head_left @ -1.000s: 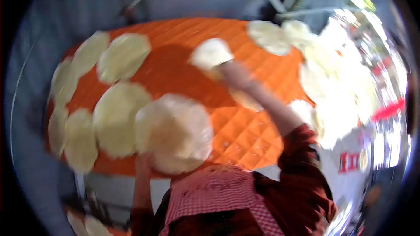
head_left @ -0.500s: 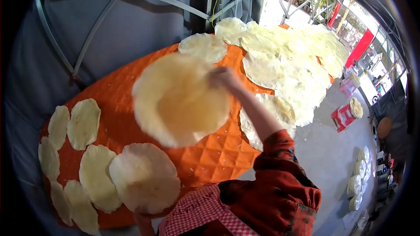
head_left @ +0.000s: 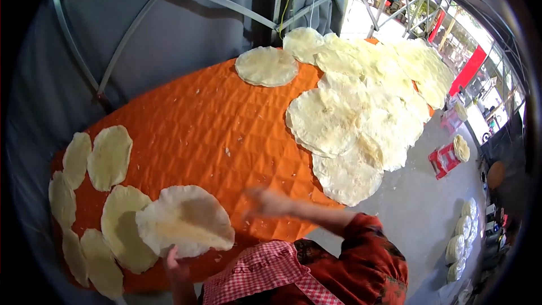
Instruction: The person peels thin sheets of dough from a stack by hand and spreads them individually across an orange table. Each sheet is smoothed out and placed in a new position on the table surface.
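My left hand point(head_left: 176, 262) is at the near edge of a round, thin flatbread point(head_left: 183, 214). Its fingers are closed on that edge, partly hidden under the bread, which is bent and looks partly raised from the orange cloth point(head_left: 197, 130). Smeared by motion, my right hand point(head_left: 264, 202) passes over the cloth just right of this flatbread, apart from it, and its fingers cannot be made out. To the right lies an overlapping spread of pale flatbreads, with a broad one point(head_left: 322, 121) on top at its left side.
Several smaller oval flatbreads point(head_left: 110, 158) lie at the left end of the cloth. One round flatbread point(head_left: 266, 66) rests at the far edge. A metal frame point(head_left: 220, 3) and dark curtain stand behind. Red packages point(head_left: 445, 160) and stacked wrapped bundles point(head_left: 456, 248) are on the floor at right.
The large flatbread my right hand carried is now on the right-hand spread, released. My right hand has come nearer to me. The flatbread at my left hand has become bent and lifted.
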Motion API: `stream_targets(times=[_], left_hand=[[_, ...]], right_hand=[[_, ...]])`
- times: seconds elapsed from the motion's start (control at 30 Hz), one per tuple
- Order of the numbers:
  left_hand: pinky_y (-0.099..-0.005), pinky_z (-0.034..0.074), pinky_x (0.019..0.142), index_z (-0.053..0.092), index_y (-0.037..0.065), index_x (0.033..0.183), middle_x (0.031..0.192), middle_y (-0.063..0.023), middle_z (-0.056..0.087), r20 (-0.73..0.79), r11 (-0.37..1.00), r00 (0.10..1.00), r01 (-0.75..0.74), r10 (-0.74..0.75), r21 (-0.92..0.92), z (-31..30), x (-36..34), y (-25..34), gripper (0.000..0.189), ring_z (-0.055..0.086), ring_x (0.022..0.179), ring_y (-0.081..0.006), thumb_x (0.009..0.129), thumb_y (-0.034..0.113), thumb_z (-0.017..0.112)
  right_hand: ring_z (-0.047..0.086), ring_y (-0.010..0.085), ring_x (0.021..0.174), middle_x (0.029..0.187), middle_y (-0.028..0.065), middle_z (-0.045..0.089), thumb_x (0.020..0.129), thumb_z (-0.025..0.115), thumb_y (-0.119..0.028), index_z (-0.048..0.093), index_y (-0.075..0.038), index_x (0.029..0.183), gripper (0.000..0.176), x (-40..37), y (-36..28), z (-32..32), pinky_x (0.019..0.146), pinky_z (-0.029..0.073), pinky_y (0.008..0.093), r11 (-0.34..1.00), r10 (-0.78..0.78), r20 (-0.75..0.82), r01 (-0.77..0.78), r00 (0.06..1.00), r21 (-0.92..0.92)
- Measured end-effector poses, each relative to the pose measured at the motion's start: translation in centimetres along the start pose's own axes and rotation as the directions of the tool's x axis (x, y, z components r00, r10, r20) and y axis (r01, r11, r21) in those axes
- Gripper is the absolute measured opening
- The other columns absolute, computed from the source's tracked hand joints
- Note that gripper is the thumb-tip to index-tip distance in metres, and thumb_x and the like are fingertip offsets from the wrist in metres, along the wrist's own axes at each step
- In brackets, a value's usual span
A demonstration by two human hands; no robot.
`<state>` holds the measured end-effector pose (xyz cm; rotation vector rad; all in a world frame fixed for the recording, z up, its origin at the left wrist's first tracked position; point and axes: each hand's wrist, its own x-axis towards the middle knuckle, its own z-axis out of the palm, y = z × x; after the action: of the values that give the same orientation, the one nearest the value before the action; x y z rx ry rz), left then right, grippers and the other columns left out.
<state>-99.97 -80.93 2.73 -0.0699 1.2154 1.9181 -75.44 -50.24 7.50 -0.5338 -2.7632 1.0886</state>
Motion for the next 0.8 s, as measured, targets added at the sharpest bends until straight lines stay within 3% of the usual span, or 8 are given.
stream_targets(times=[0.07,0.3,0.47,0.53,0.6,0.67,0.73,0.8], left_hand=[[-0.0379,0.047,0.084,0.054,0.008,0.116,0.113,-0.0063,0.057,-0.028,1.000,1.000,-0.001,0.000,-0.024,3.9,0.9,0.8,0.036,0.055,0.105,-0.0227,0.081,0.013,0.060],[-0.0306,0.045,0.083,0.055,0.004,0.109,0.108,-0.0055,0.059,0.125,0.960,0.960,-0.232,0.252,-0.155,13.7,1.0,5.4,0.027,0.057,0.099,-0.0195,0.089,0.022,0.058],[-0.0346,0.044,0.084,0.054,0.004,0.108,0.107,-0.0087,0.054,0.118,0.726,0.870,-0.467,0.478,0.504,5.4,9.0,-0.2,0.023,0.052,0.097,-0.0191,0.090,0.017,0.056],[-0.0374,0.044,0.085,0.054,0.003,0.106,0.110,-0.0125,0.054,0.111,0.452,0.867,-0.358,0.486,0.817,4.1,9.3,-2.9,0.024,0.053,0.100,-0.0243,0.089,0.019,0.058],[-0.0413,0.044,0.086,0.054,0.003,0.106,0.115,-0.0153,0.052,0.294,-0.016,0.825,-0.327,0.482,0.945,3.9,8.1,-4.8,0.026,0.052,0.103,-0.0297,0.090,0.024,0.056],[-0.0449,0.044,0.087,0.054,0.002,0.105,0.120,-0.0178,0.051,0.396,-0.296,0.791,-0.282,0.467,0.913,3.8,8.0,-6.2,0.028,0.050,0.106,-0.0346,0.091,0.027,0.054],[-0.0481,0.043,0.088,0.054,0.002,0.104,0.124,-0.0202,0.048,0.429,-0.375,0.748,-0.258,0.506,0.891,4.1,8.6,-7.3,0.029,0.048,0.108,-0.0390,0.092,0.029,0.052],[-0.0494,0.043,0.087,0.054,0.002,0.103,0.125,-0.0205,0.048,0.381,-0.347,0.791,-0.228,0.479,0.910,5.9,8.1,-6.5,0.027,0.048,0.108,-0.0396,0.092,0.026,0.051]], right_hand=[[0.046,0.0358,0.119,0.134,0.0220,0.043,0.077,0.067,-0.029,0.040,0.000,0.132,0.068,2.7,-7.3,4.7,0.097,0.041,0.0399,0.926,-0.373,-0.039,0.375,0.927,0.044],[0.064,0.0329,0.078,0.090,0.0191,0.065,0.074,0.060,-0.009,0.067,-0.001,0.091,0.020,17.8,-10.3,3.3,0.066,0.052,0.0401,0.979,-0.171,-0.034,0.166,0.985,-0.121],[0.063,0.0153,0.074,0.077,0.0045,0.067,0.065,0.076,-0.018,0.068,-0.003,0.084,0.025,23.7,-2.9,-14.3,0.065,0.051,0.0335,0.993,0.007,-0.395,0.039,0.919,0.107],[0.063,0.0201,0.076,0.083,0.0087,0.066,0.078,0.061,-0.009,0.064,0.003,0.086,0.015,24.7,6.0,-20.5,0.067,0.051,0.0354,0.596,0.086,-0.355,0.237,0.931,0.767],[0.064,0.0264,0.076,0.084,0.0147,0.065,0.083,0.055,-0.005,0.061,0.007,0.095,0.019,24.8,18.3,-25.6,0.067,0.052,0.0376,0.013,-0.158,-0.420,0.427,0.894,0.904],[0.060,0.0195,0.063,0.078,0.0103,0.064,0.084,0.054,-0.007,0.062,0.004,0.084,0.014,16.9,14.8,-29.1,0.056,0.048,0.0321,0.626,0.403,-0.705,0.387,0.584,0.677],[0.059,0.0177,0.062,0.070,0.0060,0.061,0.081,0.061,-0.015,0.063,0.001,0.084,0.017,14.7,28.4,-30.9,0.054,0.047,0.0295,0.645,0.391,-0.769,0.445,0.506,0.621],[0.060,0.0195,0.066,0.081,0.0078,0.061,0.080,0.066,-0.027,0.061,0.000,0.096,0.032,12.4,32.6,-29.6,0.056,0.048,0.0319,0.678,0.704,-0.695,0.153,0.145,0.719]])
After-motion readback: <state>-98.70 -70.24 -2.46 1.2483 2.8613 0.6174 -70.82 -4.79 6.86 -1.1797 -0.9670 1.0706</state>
